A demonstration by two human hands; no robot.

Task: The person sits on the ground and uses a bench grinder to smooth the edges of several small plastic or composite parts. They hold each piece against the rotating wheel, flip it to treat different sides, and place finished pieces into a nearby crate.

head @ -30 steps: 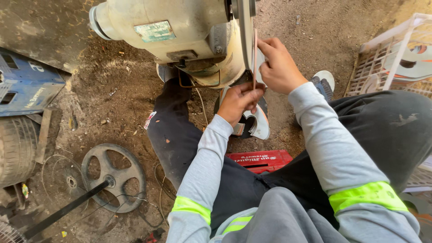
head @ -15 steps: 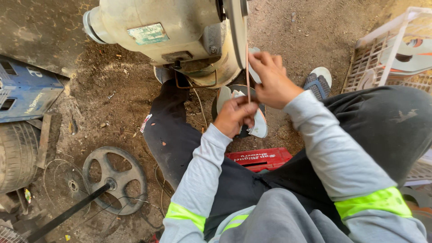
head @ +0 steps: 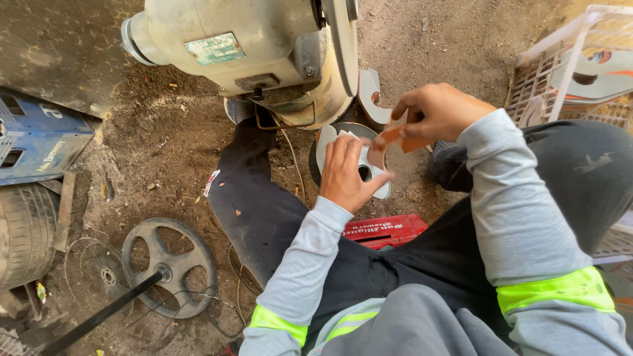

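Both hands' grip (head: 349,173) (head: 438,112) clenched on flat orange piece (head: 390,140), white crate (head: 560,72) holding similar cutouts (head: 593,82)

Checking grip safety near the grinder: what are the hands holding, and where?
Both hands hold one flat orange-and-white cut-out piece: right hand pinches its upper end, left hand supports its lower part.

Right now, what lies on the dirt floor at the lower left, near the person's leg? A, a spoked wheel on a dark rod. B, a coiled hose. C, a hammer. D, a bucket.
A: a dark spoked wheel on a rod lies flat on the dirt left of the leg; no hose, hammer or bucket shows there.
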